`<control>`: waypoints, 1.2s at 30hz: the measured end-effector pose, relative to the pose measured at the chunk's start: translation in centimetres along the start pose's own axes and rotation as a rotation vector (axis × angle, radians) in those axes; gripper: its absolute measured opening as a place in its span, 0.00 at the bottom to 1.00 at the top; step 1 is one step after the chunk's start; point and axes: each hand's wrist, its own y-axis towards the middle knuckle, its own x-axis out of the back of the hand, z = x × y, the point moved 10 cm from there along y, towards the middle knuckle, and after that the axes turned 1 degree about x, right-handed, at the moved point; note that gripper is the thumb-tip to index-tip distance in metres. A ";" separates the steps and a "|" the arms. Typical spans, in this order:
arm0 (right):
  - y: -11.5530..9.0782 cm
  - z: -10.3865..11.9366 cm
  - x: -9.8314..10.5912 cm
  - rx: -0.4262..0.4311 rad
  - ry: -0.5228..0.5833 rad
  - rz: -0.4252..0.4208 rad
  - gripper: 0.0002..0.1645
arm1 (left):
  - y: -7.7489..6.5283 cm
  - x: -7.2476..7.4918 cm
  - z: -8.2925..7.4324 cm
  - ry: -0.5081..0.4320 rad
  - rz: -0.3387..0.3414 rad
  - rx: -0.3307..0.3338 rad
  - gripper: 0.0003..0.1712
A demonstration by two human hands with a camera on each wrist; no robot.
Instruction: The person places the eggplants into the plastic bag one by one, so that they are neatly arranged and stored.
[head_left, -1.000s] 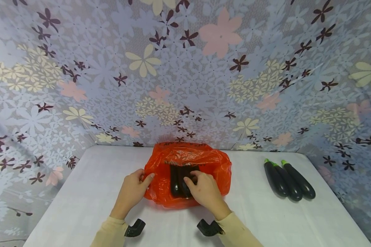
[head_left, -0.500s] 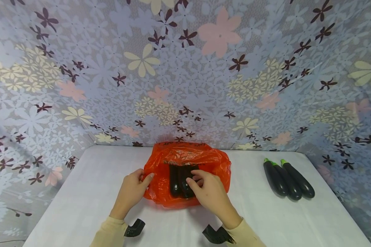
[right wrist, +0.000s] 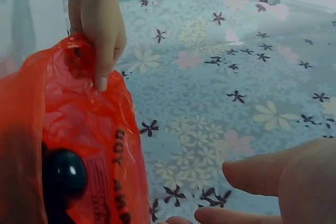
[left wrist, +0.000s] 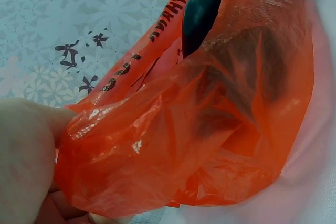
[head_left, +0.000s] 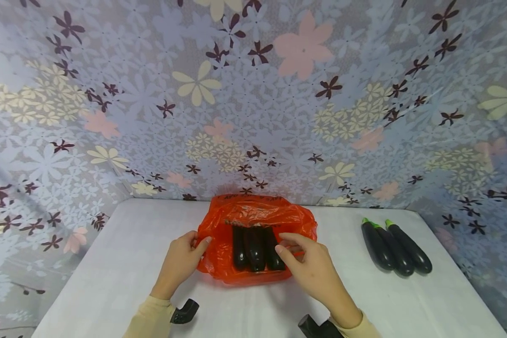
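A red plastic bag [head_left: 253, 211] lies with its mouth spread wide, and three dark eggplants [head_left: 255, 251] rest side by side inside it. My left hand [head_left: 182, 256] pinches the bag's left edge between thumb and fingers; the left wrist view shows the film [left wrist: 131, 161] stretched from that grip, with one glossy eggplant end [left wrist: 202, 17] showing. My right hand [head_left: 314, 267] is at the bag's right side, overlapping its edge in the head view. Thumb and fingers of this right hand [right wrist: 294, 187] are parted in the right wrist view, with nothing between them.
Three more eggplants [head_left: 395, 249] with green stems lie together at the right of the white table [head_left: 110, 263]. A flower-patterned cloth [head_left: 253, 117] rises behind the table's back edge. Black wrist devices [head_left: 186, 311] sit under both forearms.
My right hand has drawn back to the right from over the eggplants in the bag, uncovering the rightmost one. The middle eggplant now lies straighter. My left hand keeps its place.
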 end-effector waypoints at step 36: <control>-1.7 -9.7 9.6 -0.160 -0.176 -0.164 0.26 | 0.1 -0.2 0.0 -0.004 0.012 0.012 0.14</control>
